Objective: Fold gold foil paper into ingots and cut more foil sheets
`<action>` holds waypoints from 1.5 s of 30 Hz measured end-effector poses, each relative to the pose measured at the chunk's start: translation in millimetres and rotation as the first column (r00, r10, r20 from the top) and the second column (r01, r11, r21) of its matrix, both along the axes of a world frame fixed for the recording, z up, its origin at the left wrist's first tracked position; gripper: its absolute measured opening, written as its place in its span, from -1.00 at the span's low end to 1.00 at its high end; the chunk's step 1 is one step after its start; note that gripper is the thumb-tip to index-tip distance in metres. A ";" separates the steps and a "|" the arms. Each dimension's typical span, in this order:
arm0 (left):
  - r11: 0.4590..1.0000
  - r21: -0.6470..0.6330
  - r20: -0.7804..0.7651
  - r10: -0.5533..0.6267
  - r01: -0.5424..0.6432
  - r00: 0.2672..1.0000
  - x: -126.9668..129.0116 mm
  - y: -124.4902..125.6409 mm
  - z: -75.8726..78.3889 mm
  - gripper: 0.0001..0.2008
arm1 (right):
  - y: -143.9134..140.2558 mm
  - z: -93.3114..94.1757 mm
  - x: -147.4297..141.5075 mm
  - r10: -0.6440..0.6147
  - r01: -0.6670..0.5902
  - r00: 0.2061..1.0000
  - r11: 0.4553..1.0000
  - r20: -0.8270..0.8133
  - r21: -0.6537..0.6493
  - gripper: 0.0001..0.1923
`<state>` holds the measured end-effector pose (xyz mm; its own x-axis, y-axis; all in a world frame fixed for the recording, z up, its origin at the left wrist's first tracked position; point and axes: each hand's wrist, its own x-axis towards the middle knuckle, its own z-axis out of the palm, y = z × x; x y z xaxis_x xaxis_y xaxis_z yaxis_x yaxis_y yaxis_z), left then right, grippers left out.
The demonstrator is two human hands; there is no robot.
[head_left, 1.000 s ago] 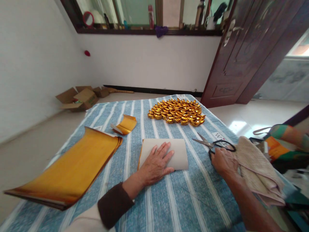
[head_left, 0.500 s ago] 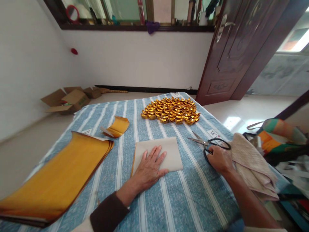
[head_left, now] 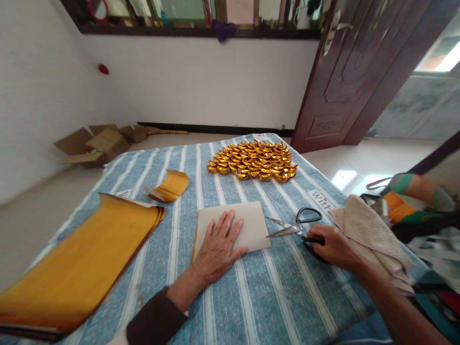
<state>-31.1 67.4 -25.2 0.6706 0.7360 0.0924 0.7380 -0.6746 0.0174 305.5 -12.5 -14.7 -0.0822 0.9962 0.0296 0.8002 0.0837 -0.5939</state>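
My left hand (head_left: 220, 244) lies flat with fingers spread on a folded sheet of paper (head_left: 249, 223), pale grey on top with a gold edge at its left side. Off to the right, my right hand (head_left: 332, 247) grips one black handle loop of a pair of scissors (head_left: 293, 229). The blades are apart and point left, their tips close to the paper's right edge. A large stack of gold paper (head_left: 86, 263) rests at the left. Beyond it sits a smaller curled gold paper piece (head_left: 170, 186).
Rows of shiny gold folded paper ingots (head_left: 255, 160) stand at the table's far end. A folded beige towel (head_left: 370, 239) lies at the right edge of the striped tablecloth (head_left: 158, 268). Open cardboard boxes (head_left: 97, 146) sit on the floor at far left, and a brown door (head_left: 345, 81) stands back right.
My right hand has turned the scissors, bringing the blade tips left and down to the paper's right edge. My left hand stays flat on the paper. The whole view has shifted slightly.
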 end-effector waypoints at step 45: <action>0.965 -0.164 -0.097 0.189 -0.203 0.977 31.7 9.6 6.8 -0.28 | 22.6 7.8 -23.2 0.343 -0.383 0.908 0.912 0.242 0.143 -0.86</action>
<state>0.6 77.1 -18.4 0.5114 0.8540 -0.0952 0.8593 -0.5083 0.0567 282.3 10.1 -6.8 -0.4616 0.8741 0.1514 0.7960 0.4834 -0.3642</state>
